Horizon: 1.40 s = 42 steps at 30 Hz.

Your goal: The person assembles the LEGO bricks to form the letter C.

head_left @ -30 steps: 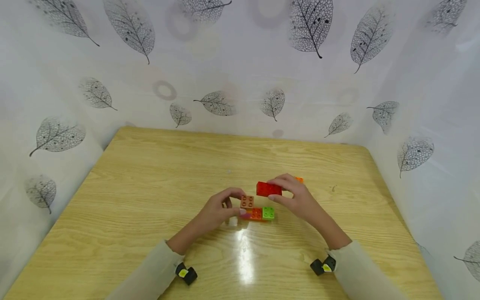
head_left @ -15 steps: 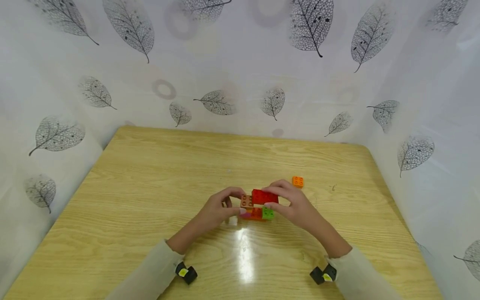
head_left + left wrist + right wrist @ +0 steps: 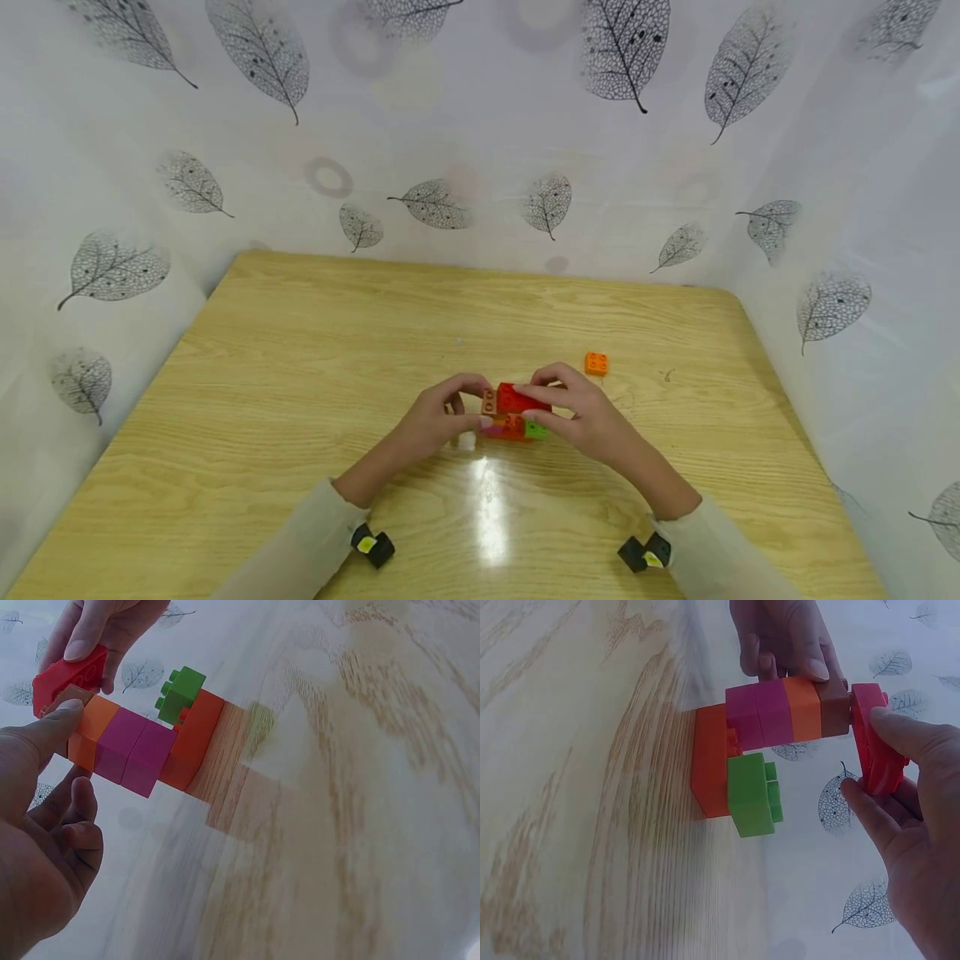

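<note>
A red toy brick (image 3: 510, 397) is pinched between the thumb and fingers of my right hand (image 3: 592, 417). In the right wrist view its left end meets the studs of a brown brick (image 3: 834, 709), tilted slightly against it. That brown brick tops a tower of an orange brick (image 3: 802, 709) and two magenta bricks (image 3: 757, 716). The tower rises from one end of a long red-orange base brick (image 3: 196, 739); a green brick (image 3: 751, 796) sits on the other end. My left hand (image 3: 427, 423) grips the tower near its top, thumb on the near side.
A loose orange brick (image 3: 596, 363) lies on the wooden table (image 3: 337, 333) behind my right hand. A leaf-patterned white curtain (image 3: 480, 125) surrounds the table's back and sides. Wrist cameras (image 3: 372, 546) are strapped to both sleeves.
My right hand has brought the red brick left and down, from apart on the right to over the brown brick. The loose orange brick has come into view. My left hand has stayed put.
</note>
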### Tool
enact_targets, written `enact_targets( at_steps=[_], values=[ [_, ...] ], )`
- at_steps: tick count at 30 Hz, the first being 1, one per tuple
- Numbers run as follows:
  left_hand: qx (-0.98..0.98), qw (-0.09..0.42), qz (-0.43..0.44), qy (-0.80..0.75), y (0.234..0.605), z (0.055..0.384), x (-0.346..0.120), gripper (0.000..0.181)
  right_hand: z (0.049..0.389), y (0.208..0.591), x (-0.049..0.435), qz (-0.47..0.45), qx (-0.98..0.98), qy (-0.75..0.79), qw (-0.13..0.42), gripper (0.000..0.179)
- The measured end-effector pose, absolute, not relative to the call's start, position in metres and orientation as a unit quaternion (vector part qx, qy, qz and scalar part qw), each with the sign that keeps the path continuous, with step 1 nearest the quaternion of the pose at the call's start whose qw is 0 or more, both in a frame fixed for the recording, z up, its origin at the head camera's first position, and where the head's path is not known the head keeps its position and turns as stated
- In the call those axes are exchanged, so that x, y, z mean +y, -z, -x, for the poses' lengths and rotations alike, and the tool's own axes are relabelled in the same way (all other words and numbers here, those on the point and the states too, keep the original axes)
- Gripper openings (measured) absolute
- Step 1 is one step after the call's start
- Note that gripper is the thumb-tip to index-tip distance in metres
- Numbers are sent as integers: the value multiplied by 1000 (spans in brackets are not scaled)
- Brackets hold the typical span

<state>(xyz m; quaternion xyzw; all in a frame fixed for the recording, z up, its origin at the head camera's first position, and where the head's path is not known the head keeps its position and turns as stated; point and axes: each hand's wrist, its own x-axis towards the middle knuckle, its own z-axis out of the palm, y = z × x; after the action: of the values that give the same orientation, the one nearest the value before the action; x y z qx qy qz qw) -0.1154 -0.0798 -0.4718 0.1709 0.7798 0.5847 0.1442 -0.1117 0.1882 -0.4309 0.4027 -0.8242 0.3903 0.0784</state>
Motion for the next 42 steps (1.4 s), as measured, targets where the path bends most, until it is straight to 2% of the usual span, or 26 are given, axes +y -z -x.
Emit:
enact_targets(
  at_steps=[13,19,25,35,42],
  values=[
    [779,150,-168,-585,471,115,-81,38,113,426,184,-428,-818,-373,96,38],
    [776,154,-173,-587,471,116,-81,39,117,424,183,-451,-810,-361,103,44],
    [775,158,-174,-587,471,116,-81,38,116,425,184,-441,-813,-369,91,43],
    [773,158,-164,-592,472,116,-82,37,111,427,181,-370,-848,-376,55,39],
    [773,156,-171,-591,471,115,-81,38,111,427,182,-361,-843,-397,39,36]
  ],
)
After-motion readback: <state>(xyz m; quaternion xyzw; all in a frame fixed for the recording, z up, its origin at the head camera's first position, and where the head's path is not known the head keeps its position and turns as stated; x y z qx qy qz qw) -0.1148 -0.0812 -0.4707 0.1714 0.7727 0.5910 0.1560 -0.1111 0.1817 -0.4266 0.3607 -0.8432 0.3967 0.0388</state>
